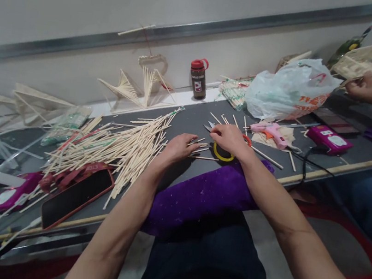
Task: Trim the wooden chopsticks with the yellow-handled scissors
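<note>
My left hand (178,149) lies on the dark table (189,114), fingers closed around a few thin wooden sticks (199,147) that point right. My right hand (230,138) rests just right of it, over scissors with yellow and orange handles (223,154), fingers touching the stick ends and the scissor blades (209,125). A big loose heap of wooden sticks (118,145) spreads to the left of my left hand. A purple cloth (199,192) lies on my lap under my forearms.
A pink glue gun (272,133), pink box (333,139), plastic bag (289,89) and brown bottle (198,78) stand further back. A phone (75,197) lies front left. Stick-built models (138,85) lean on the wall. Another person's hand (366,87) works at far right.
</note>
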Motion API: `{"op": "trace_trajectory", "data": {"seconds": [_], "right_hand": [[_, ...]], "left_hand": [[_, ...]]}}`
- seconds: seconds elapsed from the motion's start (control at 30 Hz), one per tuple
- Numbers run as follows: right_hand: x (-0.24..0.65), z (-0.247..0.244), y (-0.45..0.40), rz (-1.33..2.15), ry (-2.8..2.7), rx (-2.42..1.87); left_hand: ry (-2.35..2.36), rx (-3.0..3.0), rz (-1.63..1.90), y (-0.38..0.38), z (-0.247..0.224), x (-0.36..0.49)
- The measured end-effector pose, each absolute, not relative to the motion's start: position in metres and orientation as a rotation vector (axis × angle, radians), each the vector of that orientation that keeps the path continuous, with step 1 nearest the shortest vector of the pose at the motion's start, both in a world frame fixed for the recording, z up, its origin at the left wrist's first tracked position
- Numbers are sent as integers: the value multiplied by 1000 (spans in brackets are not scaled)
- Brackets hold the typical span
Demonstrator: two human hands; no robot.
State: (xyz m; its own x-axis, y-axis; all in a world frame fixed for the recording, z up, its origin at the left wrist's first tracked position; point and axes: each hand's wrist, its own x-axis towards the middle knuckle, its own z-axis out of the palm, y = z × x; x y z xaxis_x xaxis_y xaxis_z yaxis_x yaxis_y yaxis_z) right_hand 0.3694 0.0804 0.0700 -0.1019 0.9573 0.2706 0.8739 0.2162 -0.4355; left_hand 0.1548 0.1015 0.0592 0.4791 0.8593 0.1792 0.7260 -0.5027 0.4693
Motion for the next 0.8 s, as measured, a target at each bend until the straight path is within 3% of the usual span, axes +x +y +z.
{"op": "trace_trajectory", "data": {"seconds": [0.37,0.57,0.8], "right_hand": [[372,71,77,124,-2057,-1794],[371,68,75,89,-2099,-1778],[372,72,72,79,-2075,-1767]], "left_hand": [[1525,2728,-19,75,62,156],[1553,3008,-135,55,72,167],[1685,2829,-118,65,67,165]]}}
